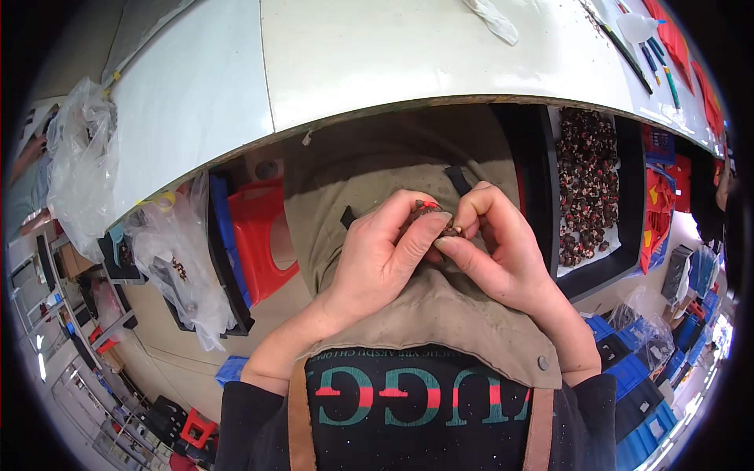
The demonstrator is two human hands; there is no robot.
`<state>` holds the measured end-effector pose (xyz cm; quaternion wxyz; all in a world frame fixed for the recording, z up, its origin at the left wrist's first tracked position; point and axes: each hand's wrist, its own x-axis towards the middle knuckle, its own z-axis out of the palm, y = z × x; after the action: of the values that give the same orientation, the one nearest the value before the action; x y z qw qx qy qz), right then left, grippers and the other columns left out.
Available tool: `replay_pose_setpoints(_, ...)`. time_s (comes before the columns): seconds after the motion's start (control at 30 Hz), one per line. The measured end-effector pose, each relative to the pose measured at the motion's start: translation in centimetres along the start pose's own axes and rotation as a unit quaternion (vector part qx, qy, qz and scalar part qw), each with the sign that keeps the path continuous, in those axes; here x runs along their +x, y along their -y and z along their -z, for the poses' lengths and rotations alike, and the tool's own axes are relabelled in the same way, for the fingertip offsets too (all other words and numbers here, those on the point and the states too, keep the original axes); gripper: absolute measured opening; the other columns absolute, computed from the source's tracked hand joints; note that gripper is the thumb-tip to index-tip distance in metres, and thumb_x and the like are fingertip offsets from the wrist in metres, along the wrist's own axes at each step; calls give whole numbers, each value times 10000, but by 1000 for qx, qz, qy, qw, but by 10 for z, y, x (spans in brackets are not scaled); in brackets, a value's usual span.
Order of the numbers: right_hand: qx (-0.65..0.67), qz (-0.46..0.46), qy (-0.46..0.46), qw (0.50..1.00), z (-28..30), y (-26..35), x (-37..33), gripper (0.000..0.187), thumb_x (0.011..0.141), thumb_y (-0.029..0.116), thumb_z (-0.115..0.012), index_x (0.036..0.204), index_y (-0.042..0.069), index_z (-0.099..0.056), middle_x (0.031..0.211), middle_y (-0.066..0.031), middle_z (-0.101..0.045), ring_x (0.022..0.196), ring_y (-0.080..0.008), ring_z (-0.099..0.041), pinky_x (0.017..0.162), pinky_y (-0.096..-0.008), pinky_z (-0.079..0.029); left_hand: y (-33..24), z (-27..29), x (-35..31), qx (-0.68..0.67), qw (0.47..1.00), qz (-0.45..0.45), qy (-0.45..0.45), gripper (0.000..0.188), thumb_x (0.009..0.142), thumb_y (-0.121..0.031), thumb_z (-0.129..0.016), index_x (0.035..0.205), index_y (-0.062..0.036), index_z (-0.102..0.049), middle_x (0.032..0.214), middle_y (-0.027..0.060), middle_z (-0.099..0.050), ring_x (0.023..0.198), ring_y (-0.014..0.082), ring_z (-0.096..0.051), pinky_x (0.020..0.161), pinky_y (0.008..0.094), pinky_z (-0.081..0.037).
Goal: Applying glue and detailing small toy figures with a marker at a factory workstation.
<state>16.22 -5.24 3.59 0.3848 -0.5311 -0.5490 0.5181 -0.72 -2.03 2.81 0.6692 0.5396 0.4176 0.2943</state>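
Observation:
My left hand (373,251) is closed around a small dark brown piece (425,210) with red and cream spots, perhaps a little figurine, held over my lap. The thumb lies across it and hides much of its shape. My right hand (506,255) pinches at the piece's right side, thumb and forefinger close together at a pale tip. Below the table edge at the right, a black crate (552,196) holds many similar small brown, red and cream pieces (587,177) on a white lining.
A pale worktable (377,55) curves across the front, with pens (670,85) and a white bottle (636,28) at its far right. On the left are a red stool (255,235) and a crate covered with clear plastic (181,271). Blue crates (628,373) stand at the lower right.

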Motion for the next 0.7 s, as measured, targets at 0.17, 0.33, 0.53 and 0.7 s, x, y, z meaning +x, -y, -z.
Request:
replay_pose_setpoints(0.17,-11,17,-14,1000,-3,-1,0,244,735,37,-697,839,40,-476,787,-54,-496,684,-163,-482,626,-273,-412,-1,0,1,-8,1000,7,-6,240,926,-230,-529,922,9,-529,732,57,-599,617,102,-596,546,224,-464)
replay_pose_setpoints(0.33,-73,89,-32,993,-3,-3,2,276,713,12,-713,848,39,-474,778,-67,-509,687,-193,-494,621,-287,-419,-2,0,1,7,1000,1,-11,243,924,-236,-533,916,6,-529,717,58,-598,608,106,-603,535,224,-461)
replay_pose_setpoints(0.53,-141,161,-31,976,-4,-3,2,315,690,-39,-702,871,58,-462,791,-71,-496,717,-206,-494,641,-286,-418,0,-1,0,15,1000,1,-20,230,923,-228,-534,908,1,-529,698,51,-597,595,105,-603,525,225,-454)
replay_pose_setpoints(0.7,-187,225,-14,956,-5,-6,2,350,660,-59,-719,871,48,-461,769,-69,-506,721,-223,-515,650,-301,-426,4,2,3,-4,1000,15,-24,207,927,-205,-526,916,1,-531,708,50,-598,623,85,-589,543,232,-458)
